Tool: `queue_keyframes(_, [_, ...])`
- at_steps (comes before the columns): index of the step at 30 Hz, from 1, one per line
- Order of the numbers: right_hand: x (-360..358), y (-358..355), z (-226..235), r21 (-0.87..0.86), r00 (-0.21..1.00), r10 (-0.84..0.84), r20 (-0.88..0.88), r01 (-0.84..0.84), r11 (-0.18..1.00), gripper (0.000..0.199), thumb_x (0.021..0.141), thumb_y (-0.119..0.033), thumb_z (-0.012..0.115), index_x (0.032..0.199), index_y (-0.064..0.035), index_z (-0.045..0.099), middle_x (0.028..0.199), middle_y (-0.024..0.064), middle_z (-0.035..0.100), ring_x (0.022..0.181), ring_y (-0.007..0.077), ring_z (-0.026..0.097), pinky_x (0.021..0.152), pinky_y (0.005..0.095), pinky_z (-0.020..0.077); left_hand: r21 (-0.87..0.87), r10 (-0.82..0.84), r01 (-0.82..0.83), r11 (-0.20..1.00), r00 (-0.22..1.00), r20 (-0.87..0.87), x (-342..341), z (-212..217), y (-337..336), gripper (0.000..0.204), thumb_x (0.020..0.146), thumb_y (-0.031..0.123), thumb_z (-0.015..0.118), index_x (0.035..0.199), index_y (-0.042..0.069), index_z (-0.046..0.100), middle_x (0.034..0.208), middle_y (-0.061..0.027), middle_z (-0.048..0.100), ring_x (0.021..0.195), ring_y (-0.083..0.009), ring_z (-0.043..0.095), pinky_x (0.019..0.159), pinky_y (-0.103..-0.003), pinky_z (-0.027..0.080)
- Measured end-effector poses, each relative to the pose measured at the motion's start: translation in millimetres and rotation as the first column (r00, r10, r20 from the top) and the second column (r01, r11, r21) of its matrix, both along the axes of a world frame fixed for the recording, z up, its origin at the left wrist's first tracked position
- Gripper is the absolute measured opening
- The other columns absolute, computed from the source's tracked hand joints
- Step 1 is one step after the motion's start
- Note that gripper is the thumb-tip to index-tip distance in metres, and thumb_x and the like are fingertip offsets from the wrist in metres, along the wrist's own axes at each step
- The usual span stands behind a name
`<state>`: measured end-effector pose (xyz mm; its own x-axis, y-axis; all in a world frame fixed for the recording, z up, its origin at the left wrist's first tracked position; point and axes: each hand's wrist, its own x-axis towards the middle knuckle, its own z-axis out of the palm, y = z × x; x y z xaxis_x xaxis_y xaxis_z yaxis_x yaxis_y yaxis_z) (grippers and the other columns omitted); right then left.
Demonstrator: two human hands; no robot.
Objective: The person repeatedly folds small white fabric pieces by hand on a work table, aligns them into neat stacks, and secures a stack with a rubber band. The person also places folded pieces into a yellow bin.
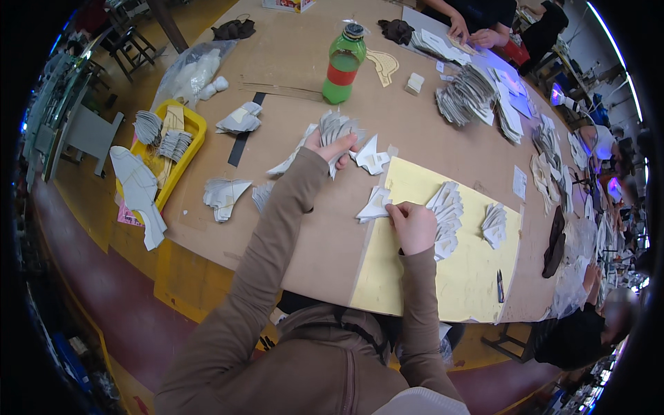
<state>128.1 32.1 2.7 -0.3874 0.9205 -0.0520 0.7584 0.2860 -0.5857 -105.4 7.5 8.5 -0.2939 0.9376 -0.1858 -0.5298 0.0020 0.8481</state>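
Note:
In my left hand (332, 148) is a fanned stack of grey-white cut pieces (337, 126), with the fingers wrapped round it. My right hand (414, 225) is closed in a pinch on the edge of a white cut piece (374, 206) at the left border of a yellow sheet (387, 277). Another white piece (372, 156) lies just right of my left hand. On the yellow sheet, beyond my right hand, a long overlapping row of pieces (447, 216) and a smaller fanned bunch (494, 225) are laid out. More stacks (227, 196) lie left of my forearm.
A green bottle (344, 66) stands beyond my hands. At the left table edge sits a yellow tray (196, 131) with pieces in it. A small dark cutter or pen (500, 286) lies on the sheet. Large stacks (465, 97) and a co-worker's hands (477, 34) are at the far right.

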Motion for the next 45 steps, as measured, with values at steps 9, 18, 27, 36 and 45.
queue_keyframes(9, [3,-3,3,0.133,0.986,-0.017,-0.167,0.040,0.990,0.031,0.079,-0.025,0.074,0.099,-0.0029,0.068,0.082,0.0098,0.064,0.070,0.0238,0.061,0.064,0.0344,0.0494,-0.036,-0.014,0.012,0.999,0.999,-0.048,2,-4,2,0.029,0.088,0.020,0.069,0.102,0.003,0.052,0.084,-0.0106,0.062,0.057,-0.0114,0.052,0.048,-0.026,0.041])
queue_keyframes(18, [-8,-3,-21,0.141,0.947,0.026,-0.320,0.020,0.990,0.024,0.083,-0.008,0.069,0.105,0.0015,0.067,0.092,0.0127,0.069,0.076,0.0185,0.066,0.072,0.0277,0.0510,-0.075,-0.015,0.011,0.997,0.999,-0.043,4,-7,3,0.031,0.086,0.021,0.072,0.102,0.002,0.053,0.084,-0.0112,0.062,0.058,-0.0107,0.052,0.049,-0.026,0.042])
queue_keyframes(27, [-2,1,-18,0.042,0.845,-0.142,-0.515,0.191,0.981,0.018,0.086,-0.007,0.067,0.101,0.0022,0.070,0.085,0.0120,0.072,0.073,0.0105,0.065,0.069,0.0237,0.0509,-0.062,-0.031,0.029,0.998,0.999,-0.030,4,-7,3,0.031,0.086,0.019,0.071,0.105,0.003,0.052,0.085,-0.0108,0.062,0.058,-0.0105,0.051,0.050,-0.026,0.042])
queue_keyframes(36, [-7,0,-27,0.221,0.854,0.047,-0.518,0.080,0.972,0.010,0.078,-0.005,0.073,0.085,0.0007,0.069,0.080,0.0118,0.068,0.066,0.0190,0.064,0.060,0.0265,0.0507,-0.068,-0.027,0.024,0.997,0.998,-0.050,1,-6,2,0.034,0.085,0.020,0.071,0.108,0.004,0.051,0.085,-0.0104,0.062,0.058,-0.0106,0.051,0.050,-0.026,0.041])
queue_keyframes(45, [-3,0,-15,0.352,0.853,0.218,-0.473,-0.044,0.935,0.014,0.072,0.002,0.071,0.073,0.0001,0.057,0.079,0.0096,0.062,0.070,0.0234,0.060,0.064,0.0314,0.0484,-0.058,-0.045,0.042,0.997,0.998,-0.051,1,-3,1,0.037,0.084,0.021,0.073,0.109,0.003,0.050,0.085,-0.0110,0.062,0.058,-0.0112,0.051,0.050,-0.026,0.042])
